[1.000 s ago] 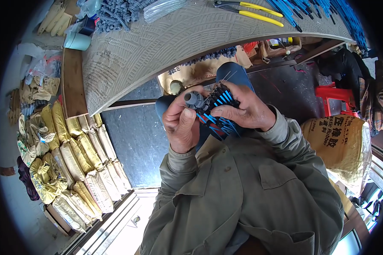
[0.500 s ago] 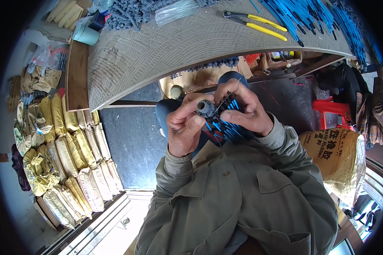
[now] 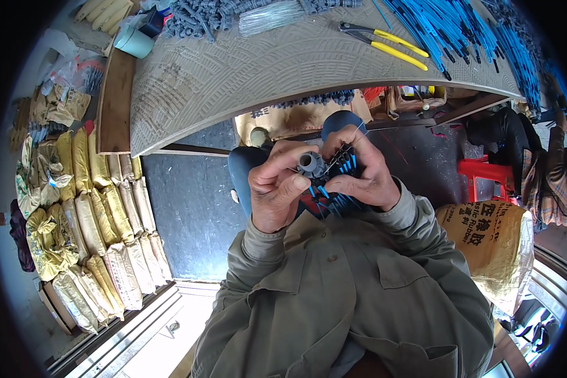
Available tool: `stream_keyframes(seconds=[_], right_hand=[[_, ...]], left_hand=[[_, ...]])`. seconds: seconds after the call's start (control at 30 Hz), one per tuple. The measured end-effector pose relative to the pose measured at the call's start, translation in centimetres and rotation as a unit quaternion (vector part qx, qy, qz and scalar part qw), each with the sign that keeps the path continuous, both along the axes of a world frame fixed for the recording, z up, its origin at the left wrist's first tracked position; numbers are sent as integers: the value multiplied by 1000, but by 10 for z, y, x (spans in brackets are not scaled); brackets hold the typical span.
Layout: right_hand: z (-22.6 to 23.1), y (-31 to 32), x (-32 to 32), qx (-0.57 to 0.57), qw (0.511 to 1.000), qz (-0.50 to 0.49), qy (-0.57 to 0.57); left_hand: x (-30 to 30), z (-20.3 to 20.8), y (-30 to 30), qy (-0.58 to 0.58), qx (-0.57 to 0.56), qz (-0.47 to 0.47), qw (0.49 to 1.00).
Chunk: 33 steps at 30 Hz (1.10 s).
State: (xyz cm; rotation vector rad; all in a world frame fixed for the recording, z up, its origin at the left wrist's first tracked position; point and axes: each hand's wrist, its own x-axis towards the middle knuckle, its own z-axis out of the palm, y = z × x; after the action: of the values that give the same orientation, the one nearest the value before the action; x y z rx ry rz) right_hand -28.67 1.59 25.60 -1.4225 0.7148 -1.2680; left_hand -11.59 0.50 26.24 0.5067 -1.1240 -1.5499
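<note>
Over my lap, both hands work at a round grey plastic fitting (image 3: 312,165) with a hollow tube end pointing up. My left hand (image 3: 276,192) is closed on its left side, thumb against the lower edge and index finger along the top. Below and to the right of the fitting hangs a bundle of blue rods with black ends (image 3: 341,200), partly hidden by my hands. My right hand (image 3: 368,173) pinches a thin wire (image 3: 339,153) beside the fitting. The wire seems to run around the fitting, though its full path is hidden.
On the table (image 3: 233,88) ahead lie yellow-handled pliers (image 3: 384,45), cut wires (image 3: 271,17), grey fittings (image 3: 198,17) and blue rods (image 3: 444,34). Stacked sacks (image 3: 107,220) stand at left. A red stool (image 3: 485,173) and a large sack (image 3: 485,246) are at right, near another person (image 3: 551,173).
The fitting has turned slightly and sits a little further right in the picture. A long wire end now reaches out to the right past my right hand. Both hands keep their hold.
</note>
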Motion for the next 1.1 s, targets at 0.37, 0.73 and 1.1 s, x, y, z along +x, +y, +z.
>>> stream_keyframes(seconds=[0.37,0.73,1.1], right_hand=[[6,-2,-4,25,998,50,22],[-4,1,-5,61,991,121,-12],[-4,-11,-15,99,976,196,-6]], left_hand=[[4,-2,-1,-15,-19,-12,1000],[9,-12,-6,-18,-25,-34,999],[11,-12,-1,-74,14,-15,997]])
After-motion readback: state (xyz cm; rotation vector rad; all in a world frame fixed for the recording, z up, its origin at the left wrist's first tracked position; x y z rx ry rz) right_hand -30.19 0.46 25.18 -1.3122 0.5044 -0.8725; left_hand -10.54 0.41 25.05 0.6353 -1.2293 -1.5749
